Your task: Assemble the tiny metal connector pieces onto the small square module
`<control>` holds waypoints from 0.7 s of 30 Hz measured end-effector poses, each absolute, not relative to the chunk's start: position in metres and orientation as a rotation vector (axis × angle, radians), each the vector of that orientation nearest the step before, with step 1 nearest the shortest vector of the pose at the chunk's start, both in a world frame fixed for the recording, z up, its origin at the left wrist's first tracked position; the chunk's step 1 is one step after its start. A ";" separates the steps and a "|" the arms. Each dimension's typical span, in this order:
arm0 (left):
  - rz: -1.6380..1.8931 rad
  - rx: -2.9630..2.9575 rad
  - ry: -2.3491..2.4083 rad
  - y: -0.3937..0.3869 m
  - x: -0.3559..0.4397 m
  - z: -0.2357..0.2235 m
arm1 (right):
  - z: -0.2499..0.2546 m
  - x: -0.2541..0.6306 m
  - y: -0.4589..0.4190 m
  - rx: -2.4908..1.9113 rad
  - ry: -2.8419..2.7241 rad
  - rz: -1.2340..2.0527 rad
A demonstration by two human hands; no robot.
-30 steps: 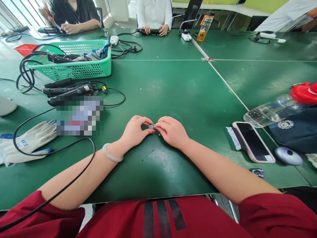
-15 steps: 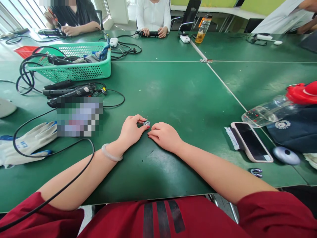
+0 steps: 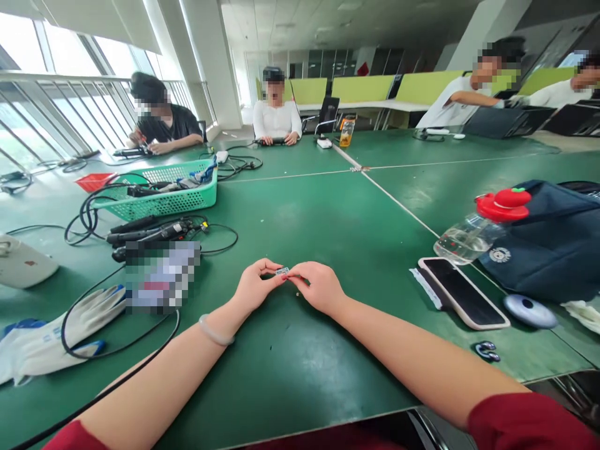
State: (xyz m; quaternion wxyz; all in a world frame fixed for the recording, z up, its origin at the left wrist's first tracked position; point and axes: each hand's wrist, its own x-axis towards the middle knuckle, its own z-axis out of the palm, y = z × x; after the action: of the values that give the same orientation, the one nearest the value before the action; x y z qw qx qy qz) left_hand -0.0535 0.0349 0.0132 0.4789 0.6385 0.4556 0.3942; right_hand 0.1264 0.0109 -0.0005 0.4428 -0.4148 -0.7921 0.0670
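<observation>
Above the green tabletop, my left hand (image 3: pixel 259 281) pinches a small grey-and-white patterned piece (image 3: pixel 282 271) between thumb and fingers; it is too small to name. From the other side, my right hand (image 3: pixel 317 286) meets it, fingers bent together and fingertips at the piece's right end. Whatever those fingertips may pinch is hidden. A tiny light speck (image 3: pixel 297 294) shows just under my right hand. On my left wrist is a pale bangle (image 3: pixel 215 331).
To the left are a green basket (image 3: pixel 182 203) of tools and cables, black handheld tools (image 3: pixel 150 234) and white-blue gloves (image 3: pixel 56 344). At right lie a phone (image 3: pixel 464 292), a red-capped bottle (image 3: pixel 469 237), a dark bag (image 3: pixel 539 262) and a mouse (image 3: pixel 530 311). Several people sit or stand across the table.
The view has tilted up, showing more of the room. My right fingertips have closed the gap to the piece in my left hand.
</observation>
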 end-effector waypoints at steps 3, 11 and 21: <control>0.990 1.589 1.102 0.033 -0.054 0.014 | 0.001 0.126 0.011 -0.978 -1.926 0.153; 1.011 1.558 1.069 0.031 -0.053 0.014 | 0.000 0.125 0.011 -0.984 -1.953 0.104; 1.009 1.283 0.916 0.026 -0.050 0.020 | 0.007 0.128 0.003 -0.956 -1.952 -0.012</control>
State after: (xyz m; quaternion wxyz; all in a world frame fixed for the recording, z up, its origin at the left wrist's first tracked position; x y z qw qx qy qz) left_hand -0.0500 0.0263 0.0200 0.5931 0.5520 0.3938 0.4341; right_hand 0.1281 0.0032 0.0073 0.4653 -0.3894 -0.7949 -0.0050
